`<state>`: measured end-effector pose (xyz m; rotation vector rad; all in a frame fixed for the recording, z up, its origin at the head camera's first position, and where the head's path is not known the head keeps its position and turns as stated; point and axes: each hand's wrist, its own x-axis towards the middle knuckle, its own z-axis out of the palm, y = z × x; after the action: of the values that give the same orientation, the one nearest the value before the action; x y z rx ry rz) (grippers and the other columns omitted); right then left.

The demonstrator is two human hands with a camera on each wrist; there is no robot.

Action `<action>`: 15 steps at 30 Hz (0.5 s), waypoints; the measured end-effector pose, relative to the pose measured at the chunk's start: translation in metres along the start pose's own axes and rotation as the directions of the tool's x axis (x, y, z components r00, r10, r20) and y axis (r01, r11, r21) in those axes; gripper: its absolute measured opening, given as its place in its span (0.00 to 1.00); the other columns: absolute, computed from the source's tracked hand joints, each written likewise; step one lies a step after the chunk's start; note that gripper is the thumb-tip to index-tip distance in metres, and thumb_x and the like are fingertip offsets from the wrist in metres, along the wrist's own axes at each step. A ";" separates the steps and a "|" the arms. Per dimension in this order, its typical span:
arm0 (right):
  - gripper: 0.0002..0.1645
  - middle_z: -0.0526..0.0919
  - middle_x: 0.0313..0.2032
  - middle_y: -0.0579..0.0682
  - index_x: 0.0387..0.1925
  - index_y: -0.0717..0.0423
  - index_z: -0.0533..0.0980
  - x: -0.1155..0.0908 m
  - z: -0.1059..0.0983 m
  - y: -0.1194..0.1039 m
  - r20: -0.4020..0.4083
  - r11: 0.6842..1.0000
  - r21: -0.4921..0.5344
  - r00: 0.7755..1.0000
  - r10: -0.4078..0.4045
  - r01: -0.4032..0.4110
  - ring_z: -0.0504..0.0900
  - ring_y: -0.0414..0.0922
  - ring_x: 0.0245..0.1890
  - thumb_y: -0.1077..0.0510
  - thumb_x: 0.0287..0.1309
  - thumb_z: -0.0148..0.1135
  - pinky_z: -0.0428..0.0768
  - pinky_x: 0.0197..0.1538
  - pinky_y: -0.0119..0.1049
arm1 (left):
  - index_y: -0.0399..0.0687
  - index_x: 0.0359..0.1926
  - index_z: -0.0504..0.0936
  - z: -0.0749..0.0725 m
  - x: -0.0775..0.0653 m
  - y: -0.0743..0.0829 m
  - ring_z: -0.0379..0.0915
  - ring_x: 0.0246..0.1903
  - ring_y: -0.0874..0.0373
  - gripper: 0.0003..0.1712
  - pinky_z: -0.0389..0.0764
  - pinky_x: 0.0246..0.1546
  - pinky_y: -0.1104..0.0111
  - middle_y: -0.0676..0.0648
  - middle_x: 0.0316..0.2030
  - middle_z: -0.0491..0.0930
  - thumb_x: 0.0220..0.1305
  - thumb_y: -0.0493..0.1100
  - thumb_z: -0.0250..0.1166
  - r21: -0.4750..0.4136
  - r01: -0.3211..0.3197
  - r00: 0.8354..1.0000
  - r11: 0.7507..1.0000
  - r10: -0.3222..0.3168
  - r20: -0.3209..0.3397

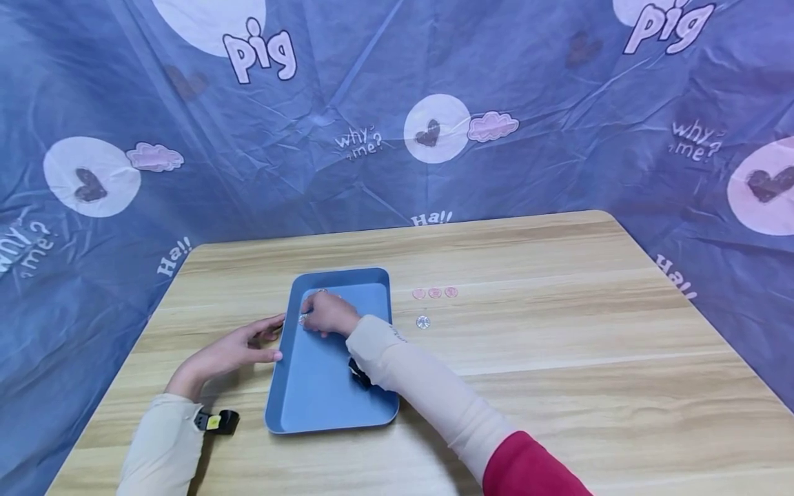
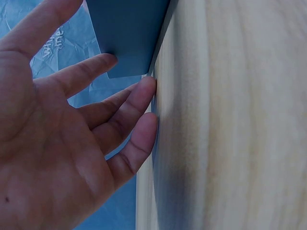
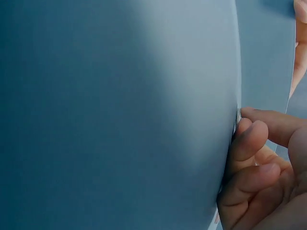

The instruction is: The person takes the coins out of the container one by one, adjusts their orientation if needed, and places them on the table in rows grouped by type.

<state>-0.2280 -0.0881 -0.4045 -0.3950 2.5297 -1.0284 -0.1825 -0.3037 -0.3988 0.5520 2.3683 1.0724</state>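
Observation:
A blue tray [image 1: 335,417] lies on the table, longer from front to back than across. Inside it, my right hand [image 1: 331,315] reaches to the left wall, fingers curled low over the bottom. Between its thumb and finger is a silver coin [image 1: 302,319], seen edge-on as a thin coin rim [image 3: 238,116] in the right wrist view. Another round piece [image 1: 322,291] shows partly just beyond that hand. My left hand [image 1: 232,353] is at the outside of the left wall, thumb and fingers spread, fingertips right at the tray's side [image 2: 129,38].
Right of the tray, three pinkish round coins [image 1: 435,293] lie in a row on the wooden table [image 1: 558,310]. One silver coin [image 1: 423,322] lies in front of them. A blue printed cloth [image 1: 372,186] hangs behind the table. Black wrist cameras [image 1: 228,421] sit on both sleeves.

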 end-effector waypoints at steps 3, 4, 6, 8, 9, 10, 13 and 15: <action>0.13 0.75 0.15 0.43 0.48 0.48 0.80 0.001 0.001 -0.001 -0.008 0.999 -0.040 1.000 0.008 -0.009 0.72 0.38 0.11 0.56 0.63 0.60 0.69 0.20 0.30 | 0.43 0.75 0.50 0.000 0.000 0.000 0.53 0.68 0.31 0.46 0.65 0.62 0.41 0.32 0.72 0.54 0.65 0.50 0.63 0.000 0.005 1.000 1.000 -0.005 0.002; 0.13 0.75 0.15 0.43 0.49 0.48 0.80 0.001 0.002 -0.002 -0.010 0.999 -0.049 1.000 0.010 -0.010 0.72 0.38 0.11 0.56 0.63 0.59 0.69 0.20 0.30 | 0.43 0.75 0.50 0.000 -0.001 0.000 0.53 0.68 0.31 0.46 0.65 0.62 0.41 0.32 0.72 0.54 0.65 0.50 0.63 -0.001 0.007 1.000 1.000 -0.007 0.002; 0.13 0.75 0.15 0.44 0.49 0.47 0.80 0.001 0.003 -0.002 -0.013 0.998 -0.064 1.000 0.011 -0.012 0.72 0.38 0.11 0.57 0.63 0.59 0.69 0.20 0.31 | 0.43 0.75 0.50 0.000 -0.001 0.001 0.53 0.68 0.31 0.46 0.65 0.62 0.42 0.32 0.72 0.54 0.65 0.49 0.63 -0.005 0.007 1.000 1.000 -0.007 0.003; 0.13 0.75 0.16 0.44 0.49 0.47 0.80 0.002 0.003 -0.002 -0.014 0.998 -0.069 1.000 0.012 -0.013 0.72 0.38 0.10 0.57 0.62 0.60 0.69 0.20 0.31 | 0.42 0.75 0.50 0.000 -0.001 0.001 0.53 0.68 0.31 0.46 0.66 0.62 0.42 0.31 0.72 0.54 0.65 0.49 0.63 -0.006 0.008 1.000 1.000 -0.008 0.003; 0.13 0.75 0.17 0.43 0.49 0.46 0.80 0.002 0.003 -0.001 -0.016 0.997 -0.070 1.000 0.013 -0.014 0.72 0.38 0.10 0.57 0.62 0.60 0.69 0.20 0.31 | 0.42 0.75 0.50 0.000 -0.001 0.001 0.53 0.68 0.31 0.46 0.66 0.62 0.42 0.31 0.72 0.54 0.65 0.49 0.63 -0.007 0.008 1.000 1.000 -0.008 0.004; 0.14 0.76 0.17 0.43 0.48 0.46 0.80 0.002 0.003 -0.001 -0.016 0.997 -0.072 1.000 0.013 -0.014 0.71 0.37 0.10 0.58 0.62 0.60 0.69 0.20 0.31 | 0.42 0.75 0.50 -0.001 -0.001 0.001 0.53 0.68 0.31 0.46 0.66 0.62 0.42 0.31 0.72 0.54 0.65 0.50 0.63 -0.007 0.011 1.000 1.000 -0.011 0.004; 0.13 0.77 0.19 0.42 0.47 0.46 0.81 0.001 0.003 -0.001 -0.021 0.997 -0.074 1.000 0.013 -0.015 0.71 0.37 0.10 0.58 0.61 0.61 0.68 0.19 0.30 | 0.43 0.75 0.50 -0.001 -0.001 0.002 0.53 0.68 0.31 0.46 0.66 0.62 0.42 0.31 0.72 0.54 0.65 0.50 0.63 -0.004 0.019 1.000 1.000 -0.019 0.004; 0.11 0.77 0.20 0.42 0.45 0.46 0.81 0.001 0.002 0.000 -0.025 0.997 -0.082 1.000 0.011 -0.013 0.72 0.37 0.11 0.58 0.60 0.62 0.69 0.20 0.31 | 0.43 0.75 0.50 -0.001 0.000 0.002 0.53 0.68 0.31 0.46 0.65 0.62 0.42 0.31 0.72 0.54 0.65 0.50 0.64 -0.002 0.022 1.000 1.000 -0.022 0.004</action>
<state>-0.2279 -0.0900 -0.4059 -0.3913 2.5999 -0.9323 -0.1822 -0.3030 -0.3965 0.5261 2.3639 1.0636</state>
